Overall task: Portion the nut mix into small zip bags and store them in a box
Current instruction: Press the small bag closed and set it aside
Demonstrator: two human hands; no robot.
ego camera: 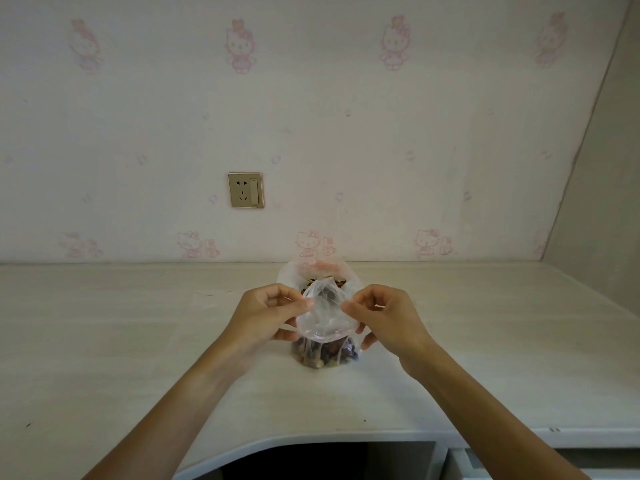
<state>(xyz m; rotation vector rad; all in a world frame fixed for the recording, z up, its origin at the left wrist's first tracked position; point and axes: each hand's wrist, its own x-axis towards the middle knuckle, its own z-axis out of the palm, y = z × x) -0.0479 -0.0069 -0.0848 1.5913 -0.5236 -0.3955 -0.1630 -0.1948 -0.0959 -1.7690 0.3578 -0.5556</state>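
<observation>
Small zip bag (325,320) stands upright between both hands, mouth up, nut mix (323,355) in its bottom on the desk (138,341); left hand (268,315) and right hand (384,315) each pinch its rim; no legible writing

Soft, even, fairly dim daylight-like illumination, no visible source. Slightly washed out and low in contrast, with a pale warm cast over the wall (311,133) and the desk (104,341). Only faint, diffuse shadows: a weak one under the forearms, a darker recess beneath the near desk edge. Mild sheen on the clear bag (325,317) between the hands, no hard glare. Wide-angle bending at the edges: far desk line bowed, right wall corner slanting steeply. Overall softness, fine detail smeared; wallpaper prints pale and fuzzy, nuts in the bag indistinct. Socket plate (246,190) comparatively crisp. Slight darkening toward the right margin.
</observation>
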